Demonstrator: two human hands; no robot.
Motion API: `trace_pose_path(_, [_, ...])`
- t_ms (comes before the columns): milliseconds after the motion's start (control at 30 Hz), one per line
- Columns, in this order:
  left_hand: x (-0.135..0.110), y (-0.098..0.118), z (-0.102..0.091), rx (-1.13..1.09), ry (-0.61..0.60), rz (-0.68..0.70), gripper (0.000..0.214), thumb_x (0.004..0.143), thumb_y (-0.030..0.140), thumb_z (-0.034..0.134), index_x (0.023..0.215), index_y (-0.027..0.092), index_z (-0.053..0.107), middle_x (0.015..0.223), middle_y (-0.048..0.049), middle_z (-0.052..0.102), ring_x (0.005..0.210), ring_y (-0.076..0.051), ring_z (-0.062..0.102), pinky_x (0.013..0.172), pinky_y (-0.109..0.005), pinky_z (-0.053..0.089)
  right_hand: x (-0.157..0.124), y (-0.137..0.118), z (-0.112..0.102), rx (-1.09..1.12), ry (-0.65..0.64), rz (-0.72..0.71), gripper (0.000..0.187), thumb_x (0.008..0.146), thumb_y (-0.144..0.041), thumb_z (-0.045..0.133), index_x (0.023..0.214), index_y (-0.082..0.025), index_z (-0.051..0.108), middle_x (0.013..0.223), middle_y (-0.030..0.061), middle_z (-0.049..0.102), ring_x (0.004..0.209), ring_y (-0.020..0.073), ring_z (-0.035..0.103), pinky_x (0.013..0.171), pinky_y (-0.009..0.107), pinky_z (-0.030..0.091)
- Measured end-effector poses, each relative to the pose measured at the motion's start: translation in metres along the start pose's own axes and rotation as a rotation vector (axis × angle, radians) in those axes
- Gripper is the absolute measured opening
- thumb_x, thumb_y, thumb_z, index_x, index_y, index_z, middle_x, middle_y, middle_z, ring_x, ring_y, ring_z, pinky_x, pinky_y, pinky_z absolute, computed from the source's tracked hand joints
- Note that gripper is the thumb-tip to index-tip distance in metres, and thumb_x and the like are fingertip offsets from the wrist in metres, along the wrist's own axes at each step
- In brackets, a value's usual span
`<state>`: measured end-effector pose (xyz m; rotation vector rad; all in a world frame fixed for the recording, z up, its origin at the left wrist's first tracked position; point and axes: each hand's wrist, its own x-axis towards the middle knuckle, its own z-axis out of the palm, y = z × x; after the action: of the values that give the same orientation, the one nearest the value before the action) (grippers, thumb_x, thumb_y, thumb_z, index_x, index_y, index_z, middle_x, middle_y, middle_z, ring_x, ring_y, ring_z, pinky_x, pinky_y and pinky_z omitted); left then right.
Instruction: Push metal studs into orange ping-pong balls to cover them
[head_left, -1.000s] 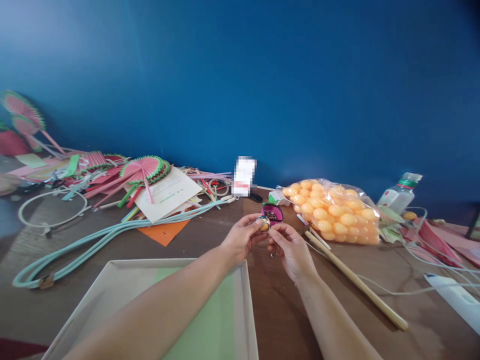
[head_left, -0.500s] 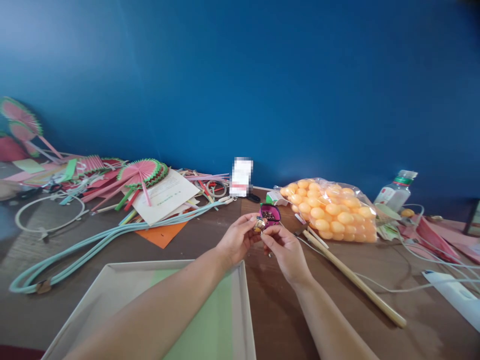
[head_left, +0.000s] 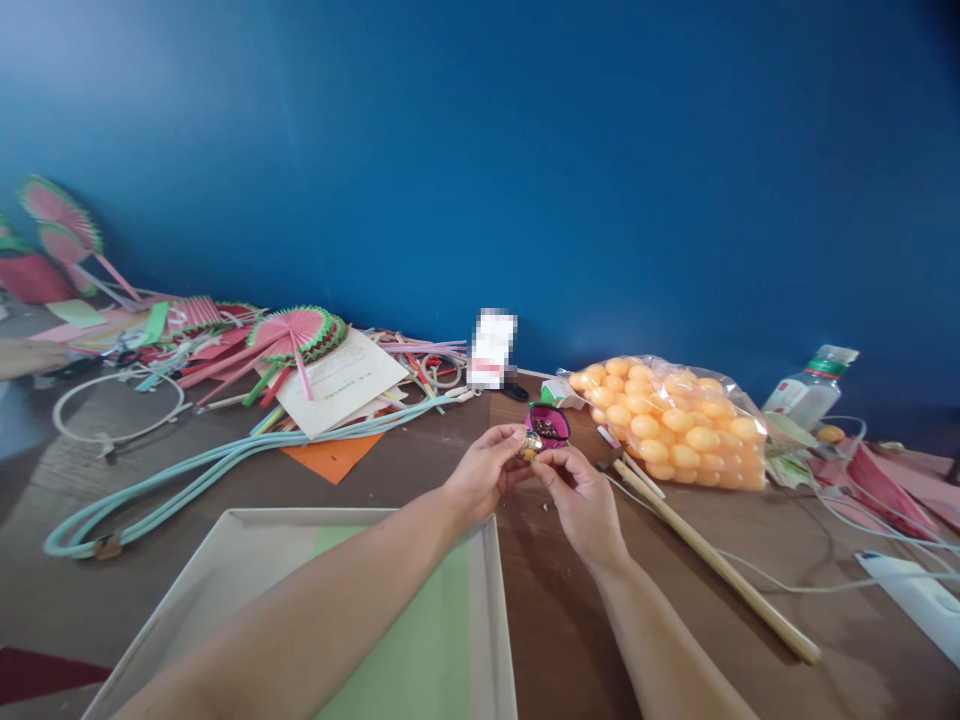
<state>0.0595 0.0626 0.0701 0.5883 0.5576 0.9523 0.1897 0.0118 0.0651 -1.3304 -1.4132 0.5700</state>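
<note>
**Hands at the pink cup: position report**

Little has shifted in the last half second: both hands and everything on the table sit slightly further right in the view, and the pinch between the hands is unchanged.

Left hand: closed in a pinch, thumb and forefinger gripping a small gold piece. The piece is held above the brown table, just in front of the pink cup.

Right hand: thumb and forefinger drawn together just beside the gold piece, other fingers curled. Whether anything lies between those fingertips is too small to tell.

Pink cup: stands on the table just beyond the fingertips, with small dark bits inside. A few loose bits lie on the table below the hands.

Surroundings:
- Clear bag of orange balls, right of the cup.
- Wooden stick, running from near the bag toward the near right.
- Plastic bottle, beyond the bag, against the blue wall.
- Shallow white tray under the left forearm, with a green sheet in it.
- Teal cords, stretched across the left of the table.
- Orange paper, beside the cords.
- Folded paper fans and a white hoop, far left.
</note>
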Motion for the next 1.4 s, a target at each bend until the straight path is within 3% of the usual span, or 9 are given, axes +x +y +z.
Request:
trace_pose_path(967, [-0.0006, -0.0008, 0.0025, 0.065, 0.032, 0.016, 0.012, 0.08, 0.016, 0.061, 0.09, 0.013, 0.055, 0.082, -0.0036, 0.06, 0.07, -0.01, 0.062, 0.068, -0.025, 0.054, 0.0016, 0.0027, -0.0005, -0.026, -0.057, 0.079, 0.021, 0.082, -0.039, 0.058, 0.081, -0.019, 0.062, 0.074, 0.0014, 0.06, 0.068, 0.0167, 0.052, 0.061, 0.026, 0.042])
trace_pose_path(1167, [-0.0009, -0.0018, 0.0026, 0.056, 0.044, 0.034, 0.011, 0.081, 0.017, 0.061, 0.089, 0.012, 0.055, 0.081, -0.0037, 0.061, 0.068, -0.01, 0.061, 0.067, -0.025, 0.054, 0.0002, 0.0021, -0.0006, -0.047, -0.06, 0.012, 0.017, 0.083, -0.036, 0.059, 0.083, -0.019, 0.061, 0.08, 0.0022, 0.06, 0.07, 0.016, 0.053, 0.064, 0.025, 0.042])
trace_pose_path(1400, [0.0005, -0.0019, 0.0025, 0.047, 0.074, 0.034, 0.009, 0.083, 0.016, 0.058, 0.09, 0.012, 0.054, 0.08, -0.0048, 0.062, 0.069, -0.011, 0.062, 0.07, -0.028, 0.055, -0.0012, 0.0028, -0.0007, -0.01, -0.073, 0.085, 0.017, 0.085, -0.037, 0.057, 0.084, -0.02, 0.057, 0.064, -0.0025, 0.052, 0.056, 0.013, 0.045, 0.053, 0.023, 0.038])
